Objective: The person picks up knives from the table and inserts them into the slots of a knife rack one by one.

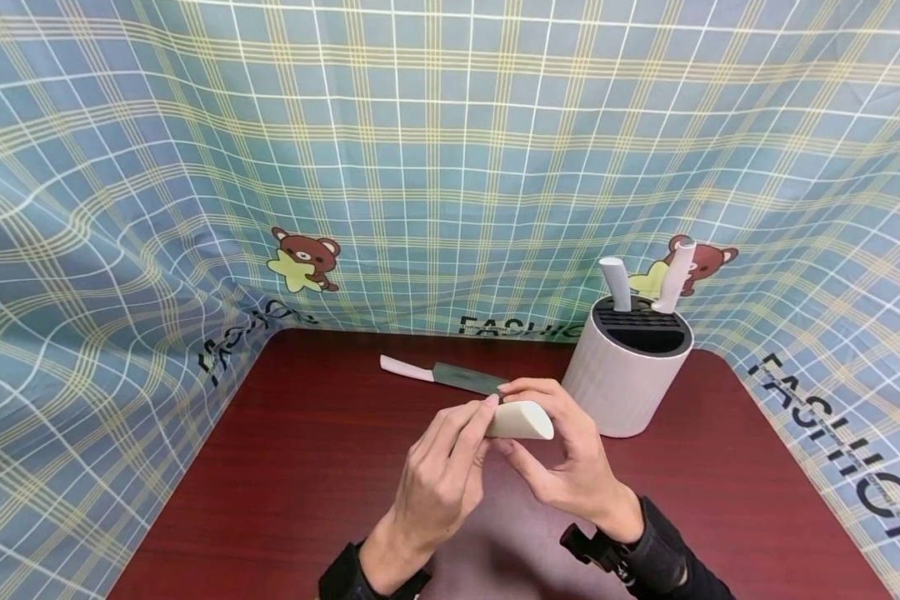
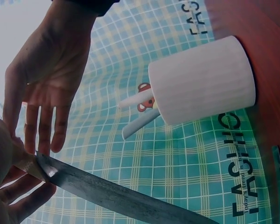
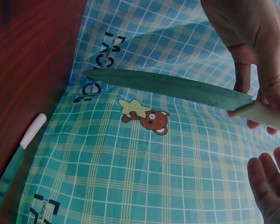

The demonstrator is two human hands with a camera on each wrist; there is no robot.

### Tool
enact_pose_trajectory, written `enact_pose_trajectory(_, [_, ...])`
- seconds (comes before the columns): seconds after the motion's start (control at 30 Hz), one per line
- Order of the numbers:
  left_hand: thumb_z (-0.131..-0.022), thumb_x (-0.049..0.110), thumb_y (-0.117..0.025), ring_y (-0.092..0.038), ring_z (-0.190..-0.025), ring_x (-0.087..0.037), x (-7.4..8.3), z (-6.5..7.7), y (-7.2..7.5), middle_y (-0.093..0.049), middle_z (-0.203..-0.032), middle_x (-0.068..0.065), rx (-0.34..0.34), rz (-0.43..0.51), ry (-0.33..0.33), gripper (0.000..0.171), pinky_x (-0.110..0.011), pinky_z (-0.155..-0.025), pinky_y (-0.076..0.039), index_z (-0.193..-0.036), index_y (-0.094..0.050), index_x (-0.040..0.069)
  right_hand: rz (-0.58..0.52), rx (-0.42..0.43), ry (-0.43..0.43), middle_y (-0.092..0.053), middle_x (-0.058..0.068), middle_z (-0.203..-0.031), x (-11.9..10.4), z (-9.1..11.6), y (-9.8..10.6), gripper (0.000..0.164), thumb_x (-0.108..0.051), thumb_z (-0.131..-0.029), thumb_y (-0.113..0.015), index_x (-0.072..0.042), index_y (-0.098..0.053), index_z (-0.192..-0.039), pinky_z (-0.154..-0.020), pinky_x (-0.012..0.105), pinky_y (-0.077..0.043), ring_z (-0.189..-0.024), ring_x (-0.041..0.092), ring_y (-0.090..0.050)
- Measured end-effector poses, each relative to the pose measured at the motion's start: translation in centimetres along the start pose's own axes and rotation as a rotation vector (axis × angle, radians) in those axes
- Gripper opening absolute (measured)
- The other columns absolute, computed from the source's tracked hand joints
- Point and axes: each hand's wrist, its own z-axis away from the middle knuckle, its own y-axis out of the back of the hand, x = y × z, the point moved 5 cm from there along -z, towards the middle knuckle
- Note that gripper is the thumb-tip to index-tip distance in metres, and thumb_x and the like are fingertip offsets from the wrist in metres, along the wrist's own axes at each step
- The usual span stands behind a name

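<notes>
Knife (image 3: 172, 87) above the surface (image 1: 292, 450) — blade (image 2: 116, 195) mostly hidden in the head view, tip cut off in the left wrist view. Left hand (image 1: 441, 462), back upward, has its grip clenched on the handle (image 1: 523, 420); right hand (image 1: 570, 450) is released, fingers spread beside it, contact unclear.

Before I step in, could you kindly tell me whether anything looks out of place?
A loose knife lies on the tabletop, left of the knife block; it seems misplaced, since two handles stick up from that block and the left hand grips another knife.
</notes>
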Motion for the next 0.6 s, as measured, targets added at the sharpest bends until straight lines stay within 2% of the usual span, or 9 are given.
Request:
enact_pose_trajectory(0.47, [-0.103, 0.001, -0.049, -0.069, -0.094, -0.024, 0.39, 0.29, -0.27, -0.069, -0.110, -0.018, -0.037, 0.037, 0.021, 0.031, -0.027, -0.081, -0.059, -0.129, -0.060, -0.013, -0.221, 0.004, 0.001, -0.059, 0.022, -0.126, -0.27, -0.16, -0.33, 0.039, -0.007, -0.091, -0.073, 0.017, -0.054, -0.117, -0.093, 0.021, -0.054, -0.119, 0.018, -0.060])
enact_pose_trajectory(0.6, [-0.103, 0.002, -0.049, -0.069, -0.095, -0.025, 0.60, 0.33, -0.34, -0.069, -0.110, -0.019, -0.037, 0.040, 0.017, 0.032, -0.027, -0.082, -0.060, -0.129, -0.059, -0.014, -0.251, 0.006, 0.007, -0.059, 0.022, -0.128, -0.48, -0.14, -0.36, 0.040, -0.005, -0.091, -0.073, 0.018, -0.053, -0.118, -0.093, 0.020, -0.055, -0.120, 0.018, -0.060])
